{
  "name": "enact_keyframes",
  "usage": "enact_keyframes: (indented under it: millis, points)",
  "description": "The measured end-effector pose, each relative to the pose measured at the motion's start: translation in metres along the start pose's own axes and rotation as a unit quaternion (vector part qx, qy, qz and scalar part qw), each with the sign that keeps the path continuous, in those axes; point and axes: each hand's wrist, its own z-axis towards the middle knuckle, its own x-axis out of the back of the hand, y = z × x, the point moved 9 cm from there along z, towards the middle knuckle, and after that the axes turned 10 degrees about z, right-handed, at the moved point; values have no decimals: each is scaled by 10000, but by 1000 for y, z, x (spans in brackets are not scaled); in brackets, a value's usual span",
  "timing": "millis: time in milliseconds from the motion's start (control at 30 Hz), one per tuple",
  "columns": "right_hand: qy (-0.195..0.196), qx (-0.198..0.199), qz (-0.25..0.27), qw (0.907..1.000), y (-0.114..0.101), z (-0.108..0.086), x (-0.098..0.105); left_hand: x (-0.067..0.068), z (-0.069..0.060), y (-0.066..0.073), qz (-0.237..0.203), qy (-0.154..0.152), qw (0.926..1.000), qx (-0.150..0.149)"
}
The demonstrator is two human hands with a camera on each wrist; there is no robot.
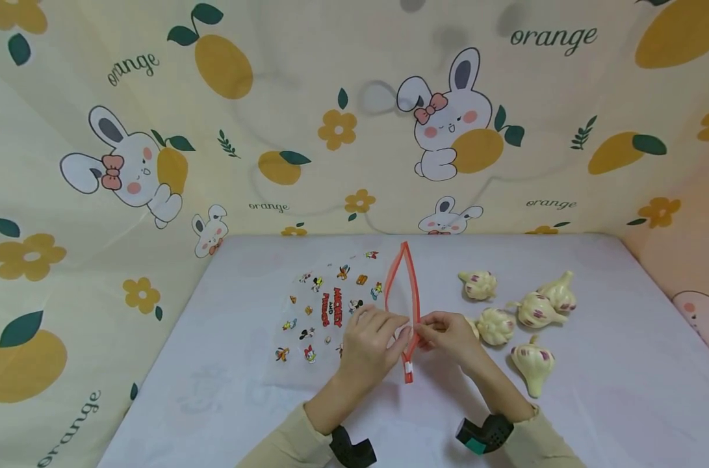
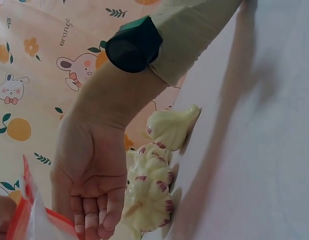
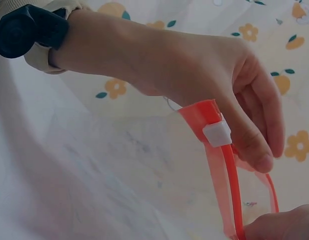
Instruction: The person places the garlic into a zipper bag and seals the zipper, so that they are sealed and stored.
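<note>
A clear zip bag [image 1: 319, 325] with cartoon prints lies on the table, its red-edged mouth parted and facing right. My left hand [image 1: 370, 341] lies over the mouth's left edge, its thumb and fingers holding that rim; in the right wrist view the left hand [image 3: 214, 75] curves down over the red edge beside the white slider [image 3: 217, 133]. My right hand [image 1: 450, 337] pinches the opposite red rim between thumb and fingers. In the left wrist view the right hand [image 2: 92, 175] shows its palm, fingertips at the red strip [image 2: 59, 221].
Several garlic bulbs lie to the right of the bag, one [image 1: 532, 367] nearest the front and another [image 1: 478, 285] farther back. One bulb is partly hidden behind my right hand. A patterned cloth [image 1: 307, 71] stands behind the white table [image 1: 617, 364].
</note>
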Motion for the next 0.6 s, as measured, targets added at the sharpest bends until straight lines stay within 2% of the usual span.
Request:
enact_keyframes:
  millis: [233,467,600]
  points:
    - [27,-39,-6,10000,0,-2,1,1,-2,-7,161,-117,9987,464]
    - [37,18,-26,10000,-2,-3,0,-2,-6,-16,60,-548,9950,835]
    - [22,44,19,10000,-1,-3,0,-4,-9,-23,92,-756,9905,1145]
